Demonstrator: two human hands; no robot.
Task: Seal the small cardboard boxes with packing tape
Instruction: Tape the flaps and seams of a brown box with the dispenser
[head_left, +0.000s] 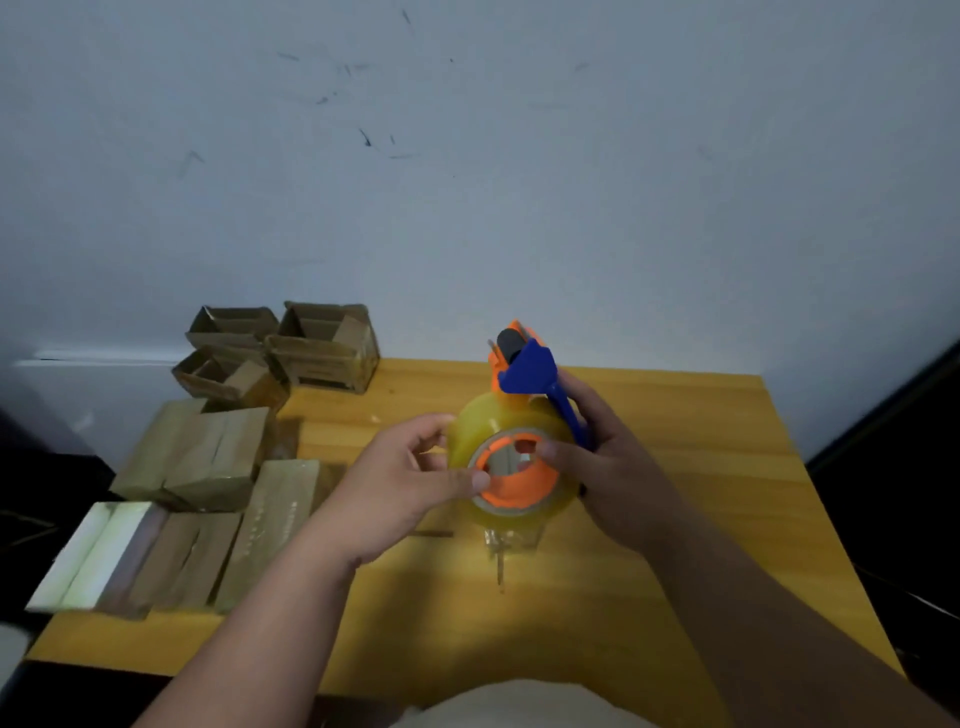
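Note:
Both hands hold a tape dispenser (524, 364) with a blue and orange frame and a yellowish roll of packing tape (483, 431), lifted above the wooden table (675, 467). My right hand (613, 457) grips the blue handle, its thumb on the orange hub. My left hand (415, 478) pinches the roll's left edge, thumb at the core. Several closed cardboard boxes (208, 462) lie at the table's left. Three open-topped boxes (322, 348) stand at the far left corner.
A pale wall with dark scuffs rises right behind the table. A white box (88, 556) lies at the near left edge beside the brown ones. Dark floor shows off the right and left edges of the table.

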